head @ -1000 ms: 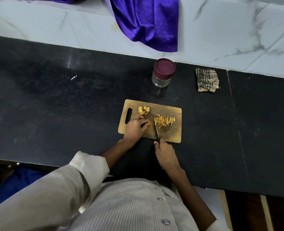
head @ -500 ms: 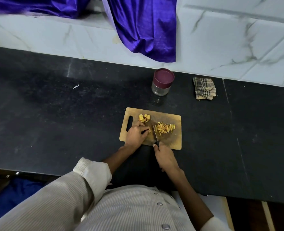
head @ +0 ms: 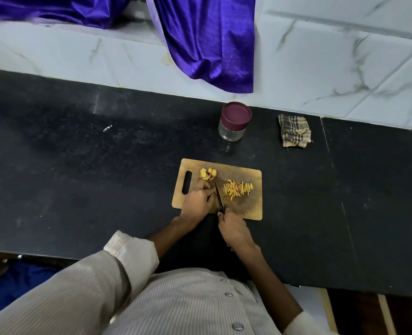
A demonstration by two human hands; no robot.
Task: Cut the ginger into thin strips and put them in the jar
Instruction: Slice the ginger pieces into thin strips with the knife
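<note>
A wooden cutting board [head: 248, 209] lies on the black counter. A pile of thin ginger strips [head: 237, 187] sits on its right half, and a few ginger slices [head: 208, 173] lie near its far left. My left hand [head: 198, 199] presses down on a ginger piece that its fingers hide. My right hand [head: 235, 229] grips the knife [head: 218, 195], whose blade rests right beside my left fingertips. The glass jar [head: 234, 122] with a maroon lid stands shut behind the board.
A folded checked cloth [head: 294, 130] lies on the black counter [head: 79, 165] to the right of the jar. A purple curtain [head: 207, 39] hangs over the white marble wall behind. The counter's front edge runs just under my arms.
The knife blade has shifted left, closer to my left fingertips. The camera has tilted, so the whole scene sits lower in view. The strips and slices have not moved.
</note>
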